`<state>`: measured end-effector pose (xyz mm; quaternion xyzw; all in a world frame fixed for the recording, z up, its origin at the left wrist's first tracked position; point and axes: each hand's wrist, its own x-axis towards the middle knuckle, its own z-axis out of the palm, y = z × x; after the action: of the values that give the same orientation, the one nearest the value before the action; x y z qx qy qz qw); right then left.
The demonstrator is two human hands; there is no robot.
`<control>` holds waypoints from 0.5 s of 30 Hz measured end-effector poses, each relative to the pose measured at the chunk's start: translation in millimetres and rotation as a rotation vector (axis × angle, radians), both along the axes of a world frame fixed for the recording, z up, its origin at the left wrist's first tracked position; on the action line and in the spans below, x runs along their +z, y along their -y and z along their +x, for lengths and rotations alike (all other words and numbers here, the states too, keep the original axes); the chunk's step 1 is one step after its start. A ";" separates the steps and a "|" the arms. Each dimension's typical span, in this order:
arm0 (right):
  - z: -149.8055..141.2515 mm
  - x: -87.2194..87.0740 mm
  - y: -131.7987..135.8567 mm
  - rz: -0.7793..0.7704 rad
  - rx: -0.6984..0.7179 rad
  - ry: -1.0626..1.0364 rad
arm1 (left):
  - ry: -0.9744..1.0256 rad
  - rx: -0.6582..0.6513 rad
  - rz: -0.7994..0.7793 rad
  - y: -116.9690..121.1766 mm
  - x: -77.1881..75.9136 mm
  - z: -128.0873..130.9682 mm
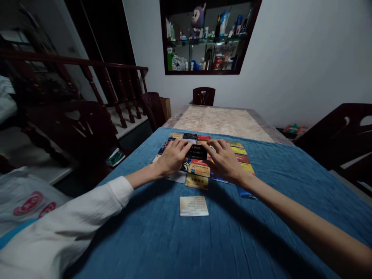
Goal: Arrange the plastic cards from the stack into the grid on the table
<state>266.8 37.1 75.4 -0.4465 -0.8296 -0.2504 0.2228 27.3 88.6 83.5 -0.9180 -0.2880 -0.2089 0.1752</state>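
Several plastic cards (197, 169) lie in rows on a blue cloth (203, 232) that covers the near part of a table. My left hand (172, 157) and my right hand (225, 161) both reach into the rows. Between them they pinch a black card (197, 152) by its two short ends, slightly above the other cards. One pale card (193, 205) lies alone on the cloth, nearer to me than the rows. A blue card (245, 192) lies partly under my right forearm.
The far half of the table shows a bare marbled top (223, 122). Dark wooden chairs stand at the far end (204, 95), at the left (153, 108) and at the right (343, 131). A wall cabinet (207, 37) holds bottles. A stair railing (101, 81) runs at the left.
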 end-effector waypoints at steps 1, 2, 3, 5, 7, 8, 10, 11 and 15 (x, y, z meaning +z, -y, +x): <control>0.4 2.4 -6.7 -0.014 -0.015 0.003 | -0.012 0.015 -0.007 -5.4 3.2 1.6; 0.7 4.3 -13.6 -0.028 -0.028 0.005 | -0.022 0.028 -0.014 -10.7 6.2 3.3; 0.9 5.8 -20.6 -0.042 -0.040 0.005 | -0.029 0.042 -0.024 -16.1 9.0 5.2; 1.0 8.0 -35.2 -0.061 -0.060 0.001 | -0.037 0.070 -0.051 -27.0 14.0 9.2; 0.8 9.6 -50.3 -0.075 -0.076 -0.001 | -0.040 0.099 -0.083 -38.3 18.7 13.8; 0.7 10.2 -57.9 -0.082 -0.087 0.000 | -0.043 0.112 -0.099 -44.1 20.8 16.1; 0.7 11.1 -73.2 -0.106 -0.109 0.004 | -0.058 0.141 -0.126 -56.0 24.5 20.8; 0.7 11.2 -80.8 -0.121 -0.123 0.006 | -0.068 0.158 -0.137 -62.1 25.9 23.1; 0.2 9.7 -109.8 -0.165 -0.173 0.001 | -0.096 0.207 -0.175 -87.3 26.2 31.3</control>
<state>267.0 146.9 85.1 -0.5333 -0.8058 -0.1998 0.1625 58.6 175.9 109.7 -0.9041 -0.3895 -0.1200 0.1288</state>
